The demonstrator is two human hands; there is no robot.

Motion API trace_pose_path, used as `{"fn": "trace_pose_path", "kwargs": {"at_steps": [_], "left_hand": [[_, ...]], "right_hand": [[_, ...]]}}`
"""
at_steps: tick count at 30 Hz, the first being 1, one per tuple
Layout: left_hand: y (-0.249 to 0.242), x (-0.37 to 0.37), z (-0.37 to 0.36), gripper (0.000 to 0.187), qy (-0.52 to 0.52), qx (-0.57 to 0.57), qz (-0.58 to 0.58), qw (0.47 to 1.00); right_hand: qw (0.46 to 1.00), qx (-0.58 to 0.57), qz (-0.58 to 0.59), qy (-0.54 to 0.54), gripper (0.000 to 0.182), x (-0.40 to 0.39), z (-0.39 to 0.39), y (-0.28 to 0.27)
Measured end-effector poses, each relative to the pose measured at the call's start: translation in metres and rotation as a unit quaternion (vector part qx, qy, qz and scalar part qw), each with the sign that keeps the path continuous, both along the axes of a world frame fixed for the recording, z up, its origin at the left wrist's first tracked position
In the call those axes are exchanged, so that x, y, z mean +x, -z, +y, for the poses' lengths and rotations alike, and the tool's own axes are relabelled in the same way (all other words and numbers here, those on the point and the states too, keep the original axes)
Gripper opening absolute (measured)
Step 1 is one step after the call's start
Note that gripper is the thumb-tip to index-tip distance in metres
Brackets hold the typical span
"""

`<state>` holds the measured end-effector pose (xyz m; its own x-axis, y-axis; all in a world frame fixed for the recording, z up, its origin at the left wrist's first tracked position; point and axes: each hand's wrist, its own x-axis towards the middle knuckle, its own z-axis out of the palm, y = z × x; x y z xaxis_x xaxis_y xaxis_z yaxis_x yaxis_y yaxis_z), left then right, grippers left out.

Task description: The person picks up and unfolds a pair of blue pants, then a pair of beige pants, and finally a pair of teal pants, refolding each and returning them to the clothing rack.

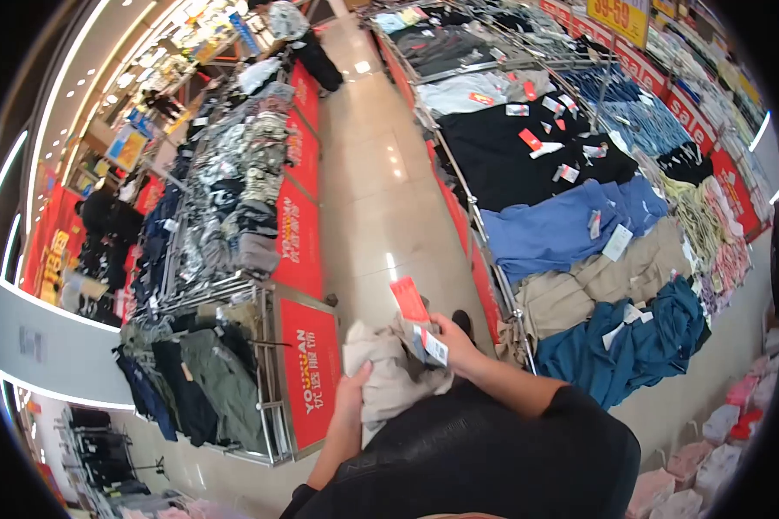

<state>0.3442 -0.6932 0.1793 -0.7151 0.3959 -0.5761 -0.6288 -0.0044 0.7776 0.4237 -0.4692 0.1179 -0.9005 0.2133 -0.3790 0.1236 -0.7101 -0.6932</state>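
A bunched beige garment (384,374) is held in front of my body, over the aisle. My left hand (351,400) grips its left side, thumb on top and the other fingers hidden by the cloth. On the other side, my right hand (455,342) is closed on the garment's upper right edge beside the tags; its fingertips are partly hidden. A red tag (408,300) sticks up from the cloth, and a white printed label (431,345) hangs next to my right hand.
At right, a display table carries teal clothing (619,346), beige trousers (601,281), blue clothing (563,221) and black clothing (502,147). Left stands a rack (273,424) with a red sign panel (307,372). A tiled aisle (363,173) runs between; people are farther off.
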Motion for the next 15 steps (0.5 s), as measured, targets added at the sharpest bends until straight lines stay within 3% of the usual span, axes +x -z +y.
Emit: {"fn": "trace_pose_path", "kwargs": {"at_steps": [2,4,8,12,15], "left_hand": [[0.019,-0.05,0.02,0.052,0.028,0.042,0.034,0.998],[-0.001,-0.087,0.062,0.052,-0.001,0.118,0.039,0.992],[-0.023,-0.16,0.126,0.051,0.031,0.132,0.039,0.99],[-0.024,-0.22,0.173,0.049,0.026,0.119,0.02,0.992],[-0.015,-0.266,0.194,0.047,-0.009,0.113,0.021,0.993]], "right_hand": [[1.0,0.01,-0.013,0.027,0.042,-0.037,0.036,-0.017],[0.998,0.041,-0.009,0.047,0.043,-0.077,0.073,-0.023],[0.989,0.13,0.009,0.074,0.045,-0.144,0.155,-0.035],[0.99,0.025,-0.001,0.137,0.041,-0.201,0.212,-0.044],[0.985,0.042,-0.02,0.168,0.04,-0.24,0.247,-0.042]]}}
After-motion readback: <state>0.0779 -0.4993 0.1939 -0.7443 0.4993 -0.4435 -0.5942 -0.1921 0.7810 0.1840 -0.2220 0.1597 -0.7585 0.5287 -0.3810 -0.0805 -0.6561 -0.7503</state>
